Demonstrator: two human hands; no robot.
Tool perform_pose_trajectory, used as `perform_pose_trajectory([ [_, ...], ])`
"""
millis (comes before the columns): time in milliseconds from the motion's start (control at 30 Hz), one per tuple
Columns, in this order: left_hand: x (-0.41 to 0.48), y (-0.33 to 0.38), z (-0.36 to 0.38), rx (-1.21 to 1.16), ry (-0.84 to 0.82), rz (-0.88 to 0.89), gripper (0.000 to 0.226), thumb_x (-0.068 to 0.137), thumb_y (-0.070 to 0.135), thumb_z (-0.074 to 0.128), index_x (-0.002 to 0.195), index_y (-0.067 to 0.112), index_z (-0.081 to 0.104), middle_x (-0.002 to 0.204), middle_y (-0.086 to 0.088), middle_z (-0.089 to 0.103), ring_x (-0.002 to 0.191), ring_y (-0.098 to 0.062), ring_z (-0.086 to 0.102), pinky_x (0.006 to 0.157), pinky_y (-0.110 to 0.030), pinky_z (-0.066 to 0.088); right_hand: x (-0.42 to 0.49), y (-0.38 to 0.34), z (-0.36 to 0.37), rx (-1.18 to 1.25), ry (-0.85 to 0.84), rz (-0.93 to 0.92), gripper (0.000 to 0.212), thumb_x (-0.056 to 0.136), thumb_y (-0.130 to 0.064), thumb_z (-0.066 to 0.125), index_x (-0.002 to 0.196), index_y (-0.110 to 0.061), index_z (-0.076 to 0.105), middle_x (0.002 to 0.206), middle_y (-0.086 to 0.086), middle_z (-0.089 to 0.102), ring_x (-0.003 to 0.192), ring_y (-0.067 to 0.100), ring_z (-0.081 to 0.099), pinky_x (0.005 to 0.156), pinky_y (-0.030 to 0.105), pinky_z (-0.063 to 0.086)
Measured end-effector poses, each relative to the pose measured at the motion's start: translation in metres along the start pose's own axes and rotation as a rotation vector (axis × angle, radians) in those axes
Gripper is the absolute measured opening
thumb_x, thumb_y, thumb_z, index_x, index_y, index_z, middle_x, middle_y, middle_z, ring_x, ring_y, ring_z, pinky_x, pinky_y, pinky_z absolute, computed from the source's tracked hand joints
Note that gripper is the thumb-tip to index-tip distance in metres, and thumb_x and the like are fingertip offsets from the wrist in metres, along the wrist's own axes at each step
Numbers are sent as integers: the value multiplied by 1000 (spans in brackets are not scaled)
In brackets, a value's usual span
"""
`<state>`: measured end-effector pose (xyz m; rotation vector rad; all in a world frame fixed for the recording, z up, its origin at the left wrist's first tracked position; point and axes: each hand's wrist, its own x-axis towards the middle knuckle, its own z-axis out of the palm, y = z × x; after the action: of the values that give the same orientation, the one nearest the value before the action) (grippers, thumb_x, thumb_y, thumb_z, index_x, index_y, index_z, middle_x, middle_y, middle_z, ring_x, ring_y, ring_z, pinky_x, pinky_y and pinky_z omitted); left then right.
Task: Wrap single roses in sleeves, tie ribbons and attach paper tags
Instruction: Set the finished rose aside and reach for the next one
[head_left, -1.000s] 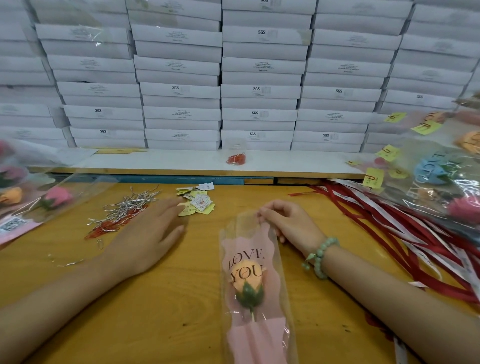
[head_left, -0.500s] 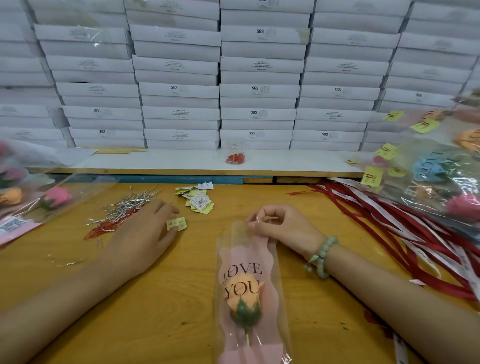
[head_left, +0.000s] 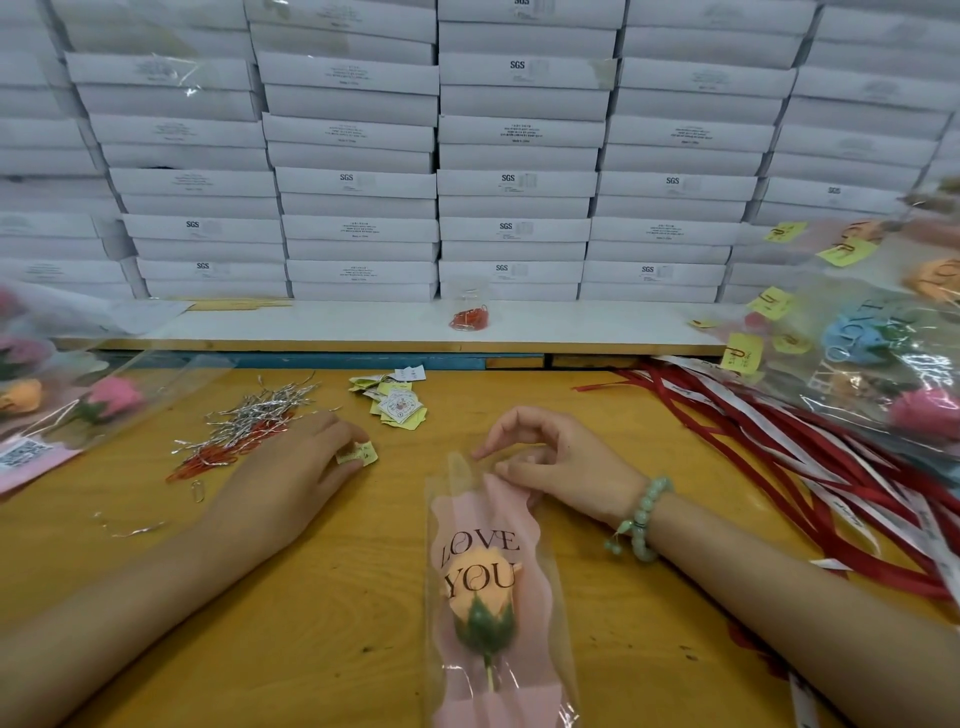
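Evidently the tagging step is in hand. The left hand (head_left: 291, 478) is pinching a small yellow paper tag (head_left: 359, 453) between thumb and fingertips, near the loose tag pile (head_left: 396, 404). The right hand (head_left: 563, 467) is curling its fingers over the top edge of the sleeve (head_left: 462, 519). It seems to be pinching that open mouth, though the clear film is making the contact hard to read.

The rose (head_left: 480, 587), a peach bud with a green calyx and thin stem, is lying inside the sleeve. It is resting flat on the wooden worktable (head_left: 337, 597) between the forearms, bloom pointing away from the person.

By my reading, the next move is calling for carrying the tag across to the sleeve top and fixing it there. That probably means using one of the silver twist ties (head_left: 260, 413) or red clips (head_left: 208, 462) lying beside the left hand. No ribbon is showing on this rose yet; the red ribbons (head_left: 779, 457) are lying in a slack heap to the right.

The sleeve is glossy, crinkling cellophane over a matte pink, wavy-edged liner printed "LOVE YOU". The tag looks like thin, stiff paper, the ribbons flat and smooth, and the ties fine and wiry.
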<state>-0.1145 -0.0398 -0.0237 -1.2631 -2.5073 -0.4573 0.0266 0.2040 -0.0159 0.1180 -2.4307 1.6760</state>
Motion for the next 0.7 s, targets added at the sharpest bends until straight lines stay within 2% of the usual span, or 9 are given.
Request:
perform_pose_trajectory([
  [100, -1, 8, -6, 272, -5, 74, 24, 100, 32, 46, 118, 26, 61, 106, 7, 58, 90, -17, 61, 69, -30, 49, 1, -1, 3, 3, 27, 27, 9, 93, -6, 56, 98, -6, 64, 104, 2, 71, 72, 6, 63, 53, 18, 50],
  [167, -3, 14, -7, 459, -79, 112, 26, 96, 20, 53, 122, 25, 55, 102, 3, 58, 82, -19, 62, 60, -29, 43, 1, -2, 5, 4, 44, 31, 13, 93, -17, 59, 98, -6, 66, 100, 3, 71, 75, 10, 63, 57, 18, 51],
  [233, -5, 16, -6, 537, -131, 122, 38, 90, 12, 56, 126, 23, 50, 100, 2, 58, 78, -18, 62, 57, -28, 39, 0, -3, 7, 9, 56, 34, 16, 91, -25, 63, 96, -10, 66, 89, -5, 71, 69, 6, 63, 55, 17, 50],
  [300, -5, 18, -9, 561, -91, 143, 42, 79, 9, 69, 118, 20, 58, 91, 2, 61, 69, -17, 63, 49, -27, 42, -1, -3, 8, -18, 62, 22, 17, 89, -30, 65, 96, -15, 65, 90, -12, 70, 70, 3, 65, 56, 18, 52],
  [367, -5, 17, -13, 496, 17, 186, 46, 56, 2, 86, 97, 16, 70, 75, 1, 64, 62, -19, 63, 40, -27, 46, -1, -3, 8, -58, 66, 2, 20, 86, -33, 68, 99, -19, 65, 102, -8, 70, 86, 7, 66, 60, 22, 55],
  [433, -6, 17, -14, 410, 80, 250, 43, 51, -2, 89, 88, 14, 72, 73, -1, 66, 68, -23, 62, 41, -29, 48, -1, -4, 8, -37, 56, -7, 20, 84, -30, 70, 100, -20, 64, 98, -6, 70, 84, 7, 64, 53, 18, 49],
  [500, -9, 19, -15, 313, 108, 281, 39, 58, -2, 87, 89, 16, 72, 80, 0, 67, 70, -23, 62, 43, -28, 48, -1, -4, 7, -7, 36, -14, 17, 84, -21, 72, 98, -19, 63, 88, -6, 69, 78, 9, 62, 55, 25, 51],
  [600, -12, 23, -16, 105, 135, 304, 15, 83, 11, 72, 95, 19, 71, 94, 4, 69, 71, -19, 67, 48, -29, 53, -2, -5, 8, -23, 18, -31, 13, 84, -10, 71, 91, -17, 62, 89, 1, 67, 81, 16, 60, 72, 50, 53],
  [700, -14, 29, -13, -112, 187, 304, 29, 97, 28, 46, 105, 15, 71, 107, 4, 70, 89, -16, 69, 68, -34, 58, -2, -7, 7, -55, -23, 0, 11, 86, -6, 67, 86, -17, 68, 98, 7, 70, 82, 15, 62, 75, 48, 54],
])
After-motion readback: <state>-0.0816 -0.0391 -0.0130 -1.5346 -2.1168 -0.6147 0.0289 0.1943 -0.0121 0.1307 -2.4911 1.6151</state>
